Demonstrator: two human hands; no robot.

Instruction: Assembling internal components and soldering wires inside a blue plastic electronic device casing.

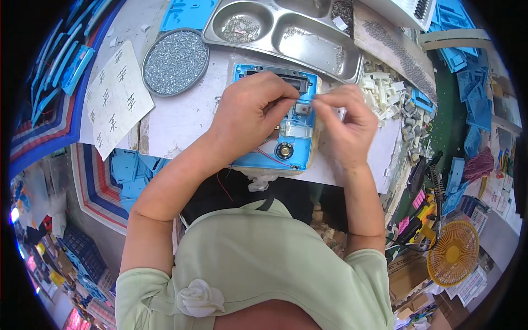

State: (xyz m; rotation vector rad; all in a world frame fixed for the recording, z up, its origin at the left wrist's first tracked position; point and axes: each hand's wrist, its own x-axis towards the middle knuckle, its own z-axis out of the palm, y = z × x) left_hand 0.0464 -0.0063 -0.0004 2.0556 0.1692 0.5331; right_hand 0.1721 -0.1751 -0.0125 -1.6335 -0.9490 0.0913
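A blue plastic housing [258, 160] lies on the white worktop in front of me. Fitted in it are a small round speaker [284, 150], a dark slotted part [300, 84], a small motor-like metal part [302, 109] and a clear plastic piece [297, 129]. Thin red wires run along its lower half. My left hand [256, 104] reaches over the housing, thumb and forefinger pinched above its upper right. Close by, my right hand [349, 118] pinches at the housing's right edge. Whatever sits between either set of fingertips is too small to make out.
Behind the housing stands a steel compartment tray [280, 25] with small metal parts. A round dish of screws [176, 62] is at left, beside a handwritten sheet [118, 99]. White plastic pieces [379, 93] pile up at right. A yellow fan [452, 253] stands lower right.
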